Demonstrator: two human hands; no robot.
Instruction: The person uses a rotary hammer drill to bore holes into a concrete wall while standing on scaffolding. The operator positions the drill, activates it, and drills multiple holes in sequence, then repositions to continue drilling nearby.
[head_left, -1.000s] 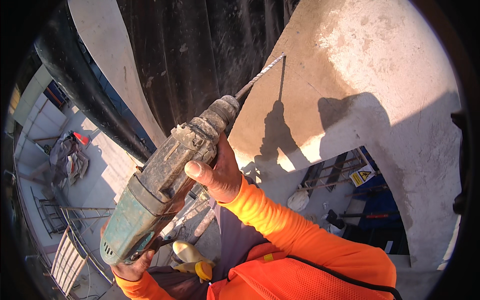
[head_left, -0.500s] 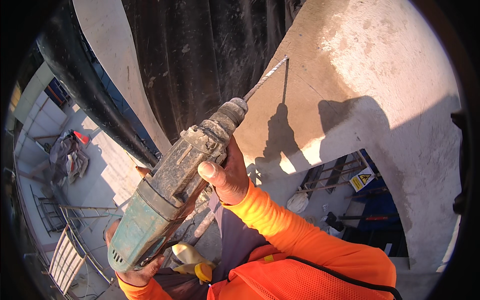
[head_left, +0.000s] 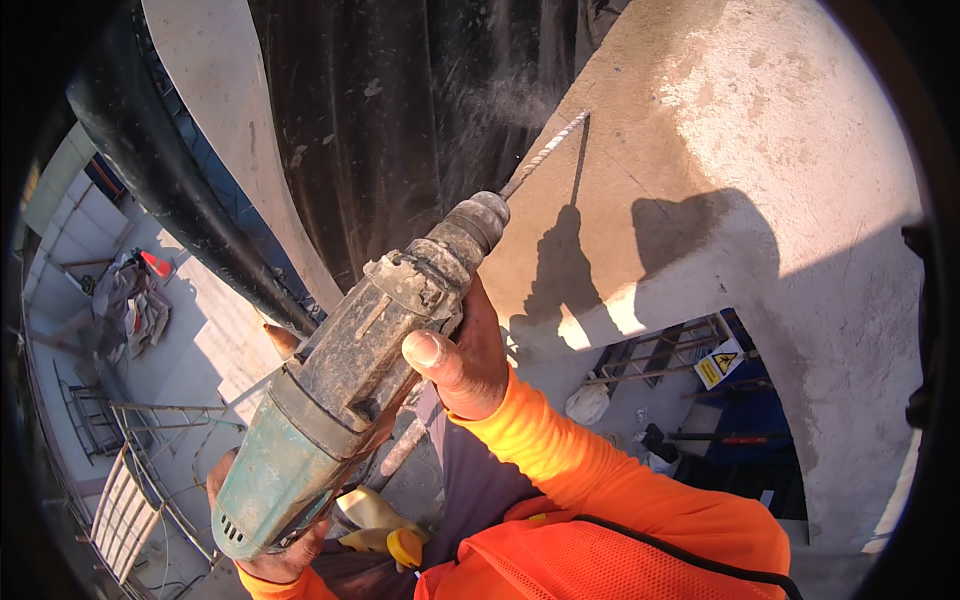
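Note:
Both my hands hold a worn, dust-caked teal and grey rotary hammer drill (head_left: 340, 385), pointing up and to the right. My right hand (head_left: 465, 360) is closed round its front body, with the thumb over the near side. At the rear end my left hand (head_left: 285, 560) grips it; most of its fingers are hidden behind the casing. From the chuck (head_left: 480, 222) a long spiral drill bit (head_left: 545, 153) reaches to a rough beige plastered surface (head_left: 600, 180). The bit's tip meets that surface near its edge, with a thin shadow alongside.
Dark sheeting (head_left: 350, 130) hangs beyond the drill. A thick black pipe (head_left: 180, 200) slants down at left. Below lie metal framing (head_left: 165, 450), an orange cone (head_left: 157, 264) and crumpled sheets (head_left: 135, 310). Through an opening at right show a yellow warning sign (head_left: 718, 363) and a ladder-like frame (head_left: 665, 350).
The drill and my right hand have shifted slightly right in view. A faint dusty haze now shows near the bit against the dark sheeting. Both hands keep their grip.

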